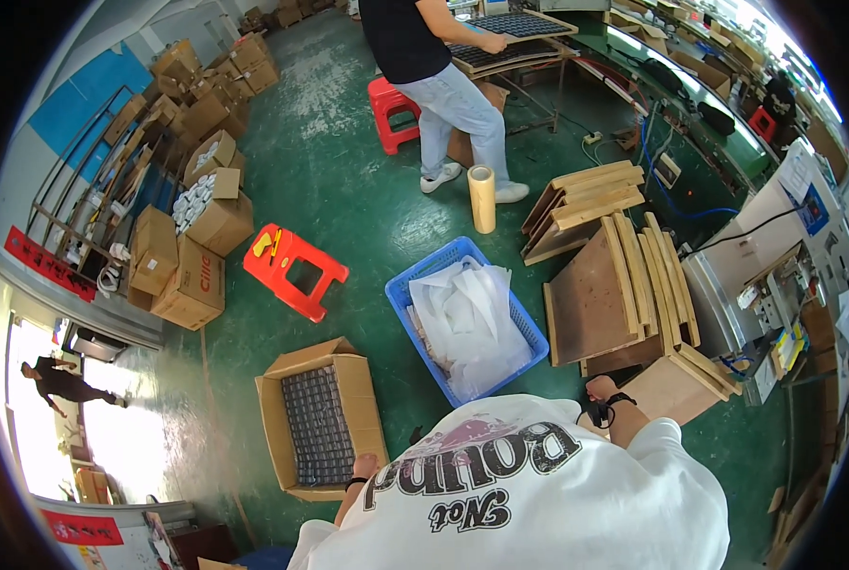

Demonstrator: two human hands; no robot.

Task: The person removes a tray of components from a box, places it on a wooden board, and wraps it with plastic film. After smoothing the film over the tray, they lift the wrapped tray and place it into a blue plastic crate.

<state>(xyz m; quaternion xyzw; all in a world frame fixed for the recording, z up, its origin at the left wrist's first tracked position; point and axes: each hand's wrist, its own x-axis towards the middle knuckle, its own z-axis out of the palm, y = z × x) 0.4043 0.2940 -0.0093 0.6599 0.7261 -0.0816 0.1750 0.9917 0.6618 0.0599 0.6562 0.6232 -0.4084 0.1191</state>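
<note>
Head view shows me both bare hands reaching out past a white shirt, well apart from each other. My left hand is at the near right corner of a cardboard box; it seems to touch the rim, but I cannot tell whether the fingers grip it. My right hand looks curled, just beside a stack of wooden boards — whether it holds anything, I cannot make out from here. The box itself lies ahead and to the left of my left hand, with its flaps standing open. Inside it, small dark pieces sit in close rows across what I can see, so I judge the filling to be well along; how deep the rows go is hidden, and the closing of the flaps is not yet done. Ahead, between the two hands, a blue basket holds crumpled white sheets, none of which I can see laid over the rows. Beyond the basket, farther from both hands, stand a pale roll and a co-worker in a black top. Forward of my left hand, past the box, is a red stool.
</note>
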